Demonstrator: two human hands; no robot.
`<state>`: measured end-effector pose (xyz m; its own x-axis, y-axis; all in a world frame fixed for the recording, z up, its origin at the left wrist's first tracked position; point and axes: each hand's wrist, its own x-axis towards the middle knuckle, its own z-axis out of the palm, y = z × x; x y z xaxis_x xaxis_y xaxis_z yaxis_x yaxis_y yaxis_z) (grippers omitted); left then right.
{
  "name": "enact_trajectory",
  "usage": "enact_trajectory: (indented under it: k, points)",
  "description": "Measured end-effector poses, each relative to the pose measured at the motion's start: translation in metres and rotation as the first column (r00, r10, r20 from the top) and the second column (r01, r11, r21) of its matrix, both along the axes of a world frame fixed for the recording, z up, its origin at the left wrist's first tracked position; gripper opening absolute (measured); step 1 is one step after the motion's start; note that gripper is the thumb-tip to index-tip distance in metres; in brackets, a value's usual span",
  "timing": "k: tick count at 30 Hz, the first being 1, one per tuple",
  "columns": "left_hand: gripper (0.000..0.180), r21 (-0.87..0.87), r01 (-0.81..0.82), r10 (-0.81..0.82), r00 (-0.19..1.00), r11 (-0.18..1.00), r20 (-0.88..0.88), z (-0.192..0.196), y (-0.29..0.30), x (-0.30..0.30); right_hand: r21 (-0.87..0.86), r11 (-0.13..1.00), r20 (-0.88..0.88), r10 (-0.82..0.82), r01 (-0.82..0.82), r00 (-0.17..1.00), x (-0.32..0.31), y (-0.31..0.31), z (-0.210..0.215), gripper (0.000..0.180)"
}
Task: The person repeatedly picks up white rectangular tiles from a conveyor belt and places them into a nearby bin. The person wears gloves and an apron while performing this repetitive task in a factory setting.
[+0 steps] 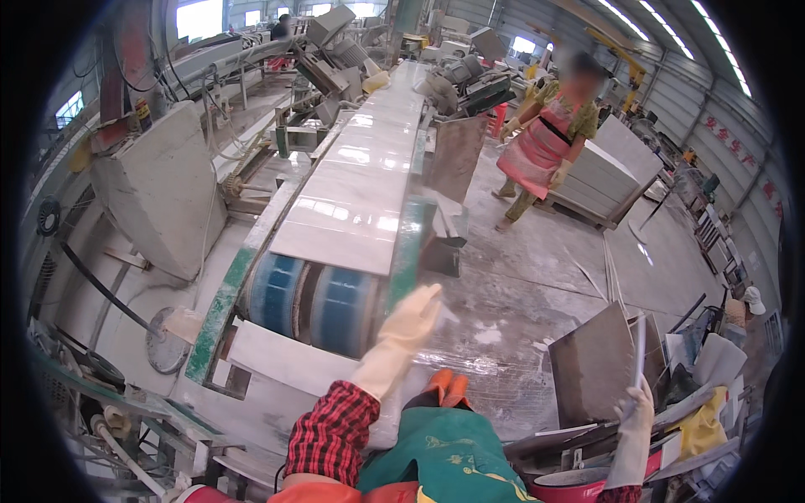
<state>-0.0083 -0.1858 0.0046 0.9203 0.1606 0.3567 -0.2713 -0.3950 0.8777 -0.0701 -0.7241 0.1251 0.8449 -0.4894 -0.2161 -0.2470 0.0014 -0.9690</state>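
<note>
1. At the near end of the conveyor (251, 251), a pale polished stone slab (352, 201) lies flat on the bed, its near edge over the blue rollers (314, 298).
2. Left hand (411, 314), in a cream rubber glove, is raised just off the conveyor's near right corner. Fingers extended and open, nothing held; it looks blurred.
3. Right hand (633, 415), also gloved, grips the top edge of a thin upright tile (639, 352) among leaning slabs (595, 365) at the stack on the right. Fingers closed on the tile.
4. Step in hand, as I judge it: receiving the slab at the line's end while the right hand steadies the stacked piece.
5. Next move likely calls for the left hand to meet the slab's near edge squarely; the wet floor (520, 285) makes footing a risk.
6. Another person in a pink apron (537, 147) stands well apart, beside stacked grey slabs (608, 168).
</note>
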Motion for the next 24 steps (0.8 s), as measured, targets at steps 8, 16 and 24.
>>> enact_trajectory:
  k: [8, 16, 24]
  points:
    - [0.060, -0.972, -0.084, -0.365, 0.917, 0.219, -0.161, 0.085, -0.051, -0.070, -0.123, 0.426, 0.218, 0.893, -0.896, 0.394, 0.060, 0.228, 0.002, 0.085]
    - [0.047, -0.971, -0.188, 0.245, 0.958, 0.150, -0.148, 0.035, 0.043, -0.104, -0.985, 0.002, 0.026, 0.991, -0.174, -0.132, 0.061, 0.387, 0.009, 0.063]
    - [0.048, -0.923, -0.375, 0.390, 0.865, 0.084, -0.316, -0.024, 0.146, -0.070, -0.895, 0.091, -0.036, 0.961, -0.437, 0.274, 0.092, 0.261, -0.040, 0.053]
